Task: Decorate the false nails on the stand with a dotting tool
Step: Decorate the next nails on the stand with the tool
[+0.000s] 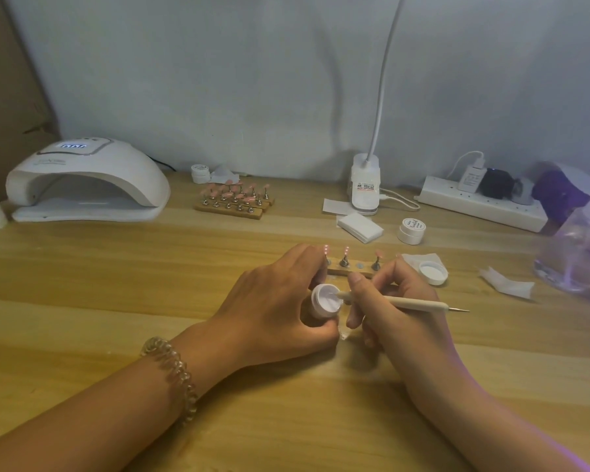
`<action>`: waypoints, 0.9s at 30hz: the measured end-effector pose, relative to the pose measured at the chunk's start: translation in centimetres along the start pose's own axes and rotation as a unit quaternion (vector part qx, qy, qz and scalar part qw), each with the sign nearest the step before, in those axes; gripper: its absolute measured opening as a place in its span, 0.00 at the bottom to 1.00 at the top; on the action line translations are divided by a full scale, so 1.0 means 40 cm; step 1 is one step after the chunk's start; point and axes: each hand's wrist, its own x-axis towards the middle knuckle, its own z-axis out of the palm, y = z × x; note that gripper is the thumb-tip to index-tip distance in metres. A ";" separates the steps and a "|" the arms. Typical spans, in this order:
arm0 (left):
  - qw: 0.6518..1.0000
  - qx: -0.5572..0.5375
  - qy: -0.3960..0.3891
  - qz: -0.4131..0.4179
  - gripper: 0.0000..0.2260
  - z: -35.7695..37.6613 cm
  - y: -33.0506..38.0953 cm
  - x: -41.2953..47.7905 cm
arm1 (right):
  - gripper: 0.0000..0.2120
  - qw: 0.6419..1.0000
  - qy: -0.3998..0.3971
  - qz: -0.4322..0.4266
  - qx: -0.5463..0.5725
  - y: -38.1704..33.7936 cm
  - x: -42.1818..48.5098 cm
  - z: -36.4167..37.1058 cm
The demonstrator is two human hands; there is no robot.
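Observation:
My left hand [280,301] grips a small open white gel jar [324,299], tilted toward my right hand. My right hand [395,301] pinches a cream dotting tool [413,304] like a pen, one tip dipped in the white gel, the other metal tip pointing right. Just behind my hands lies a wooden nail stand [351,267] with pink false nails [345,251] on metal holders; its left end is partly hidden by my left fingers.
The jar's lid [433,272] lies right of the stand beside white wipes [506,284]. Further back are a second stand of pink nails [234,199], a UV nail lamp [86,180], another jar [411,230], a clip lamp [365,189], a power strip [484,206] and a plastic bag [576,253].

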 end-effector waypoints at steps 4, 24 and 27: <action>1.000 0.009 0.001 0.001 0.18 0.000 0.001 -0.003 | 0.14 0.999 0.012 0.020 0.040 -0.008 -0.002 -0.003; 0.980 0.031 0.067 -0.186 0.14 0.014 -0.079 0.019 | 0.10 0.995 0.014 0.033 0.092 -0.027 0.004 -0.012; 0.976 0.008 0.063 -0.207 0.14 0.017 -0.091 0.022 | 0.09 0.995 0.005 0.033 0.089 -0.030 0.004 -0.008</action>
